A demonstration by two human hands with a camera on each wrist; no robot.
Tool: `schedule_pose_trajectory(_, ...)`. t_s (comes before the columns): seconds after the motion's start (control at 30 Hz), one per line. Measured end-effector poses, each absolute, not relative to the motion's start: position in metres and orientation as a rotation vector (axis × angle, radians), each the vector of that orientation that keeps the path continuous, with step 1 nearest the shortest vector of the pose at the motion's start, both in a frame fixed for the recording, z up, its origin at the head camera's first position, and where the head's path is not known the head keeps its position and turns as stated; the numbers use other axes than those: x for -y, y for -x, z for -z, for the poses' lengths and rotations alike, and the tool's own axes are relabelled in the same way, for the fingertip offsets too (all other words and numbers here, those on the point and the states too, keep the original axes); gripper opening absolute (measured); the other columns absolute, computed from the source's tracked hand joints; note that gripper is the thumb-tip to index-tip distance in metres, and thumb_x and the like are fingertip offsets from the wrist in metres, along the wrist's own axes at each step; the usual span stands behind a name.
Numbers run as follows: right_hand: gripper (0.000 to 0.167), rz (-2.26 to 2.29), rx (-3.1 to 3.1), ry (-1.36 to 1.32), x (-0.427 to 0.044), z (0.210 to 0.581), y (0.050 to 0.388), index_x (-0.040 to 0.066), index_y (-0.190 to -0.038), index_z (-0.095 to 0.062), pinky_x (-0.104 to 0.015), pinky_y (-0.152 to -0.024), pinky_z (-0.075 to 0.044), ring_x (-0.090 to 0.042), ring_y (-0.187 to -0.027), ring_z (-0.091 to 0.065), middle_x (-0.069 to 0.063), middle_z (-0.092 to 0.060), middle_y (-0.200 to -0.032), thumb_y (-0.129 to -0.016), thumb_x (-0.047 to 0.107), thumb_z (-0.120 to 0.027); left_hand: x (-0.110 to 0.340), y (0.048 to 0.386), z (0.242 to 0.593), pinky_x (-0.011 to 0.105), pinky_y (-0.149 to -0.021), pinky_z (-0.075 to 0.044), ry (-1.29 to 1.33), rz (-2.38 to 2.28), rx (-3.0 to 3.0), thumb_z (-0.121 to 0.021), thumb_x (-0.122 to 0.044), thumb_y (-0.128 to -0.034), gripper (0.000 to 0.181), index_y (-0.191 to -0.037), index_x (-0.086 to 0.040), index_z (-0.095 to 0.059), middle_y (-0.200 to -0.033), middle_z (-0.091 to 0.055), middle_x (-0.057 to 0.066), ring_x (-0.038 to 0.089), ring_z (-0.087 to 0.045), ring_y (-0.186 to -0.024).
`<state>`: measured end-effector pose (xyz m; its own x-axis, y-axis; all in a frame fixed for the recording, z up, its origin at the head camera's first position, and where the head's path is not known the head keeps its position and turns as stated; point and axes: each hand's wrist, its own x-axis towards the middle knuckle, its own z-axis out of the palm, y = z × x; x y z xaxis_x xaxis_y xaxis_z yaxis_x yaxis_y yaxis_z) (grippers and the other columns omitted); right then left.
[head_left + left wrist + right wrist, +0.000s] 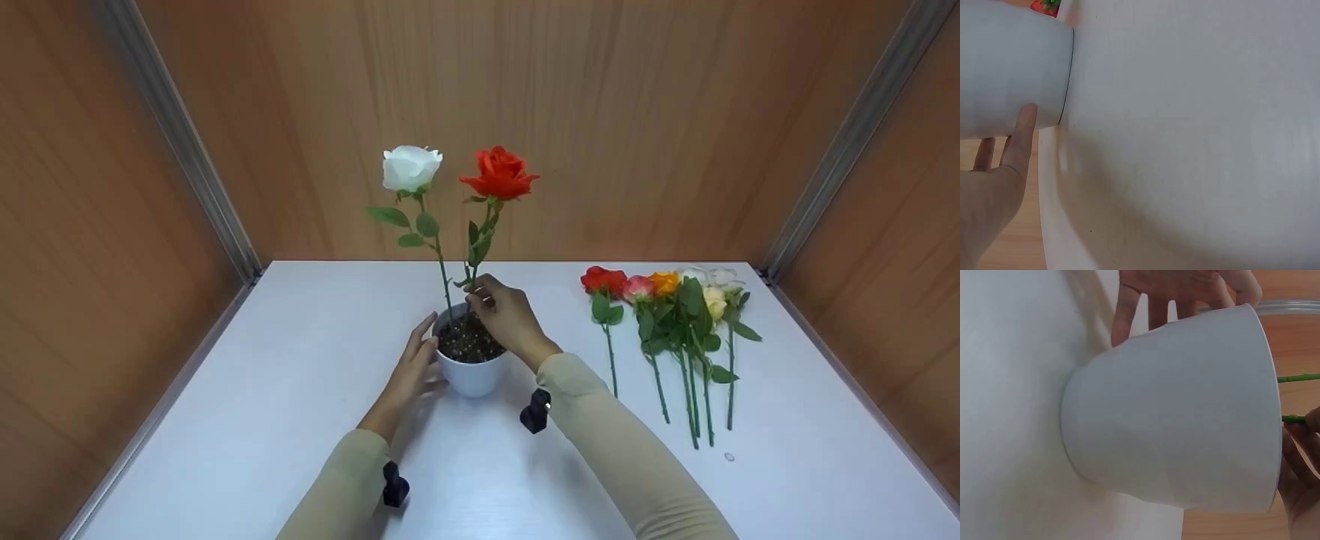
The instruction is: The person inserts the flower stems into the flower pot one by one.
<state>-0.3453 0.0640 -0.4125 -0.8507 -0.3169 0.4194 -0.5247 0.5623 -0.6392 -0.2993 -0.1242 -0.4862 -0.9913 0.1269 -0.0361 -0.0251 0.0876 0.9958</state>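
Rose [499,175], red and nearly upright, rises above the right hand [511,319], which pinches its lower stem over the soil [469,343] in the white pot [470,376]. The left hand [409,369], fingers spread, touches the pot's left side.

To my right on the bench [262,420] I see roses [691,298] lying, blooms toward the far edge and stems toward me: a red rose [604,280] leftmost, then a pink rose [639,288], an orange rose [665,283] and a pale yellow rose [715,303], with whitish blooms [725,277] behind it. A small roundish bit [729,457] lies near the stem ends. Around me stand wood-grain panels [600,112], with grey metal posts [187,142] at the far corners.
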Motion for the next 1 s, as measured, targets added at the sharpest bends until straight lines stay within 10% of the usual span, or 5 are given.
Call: schedule_pose_trajectory(1.0,0.02,-1.346,2.505,-0.497,-0.057,0.426,0.347,0.014,-0.112,-0.066,-0.033,-0.086,-0.056,-0.013,-0.092,-0.067,0.002,-0.071,-0.101,-0.097,0.027,-0.069,0.123,0.298,0.485,0.063,-0.097,-0.048,-0.124,-2.057,-2.216,-0.032,-0.042,-0.1083,0.057,-0.161,-0.028,-0.016,-0.157,-0.032,0.023,0.048,-0.037,-0.139)
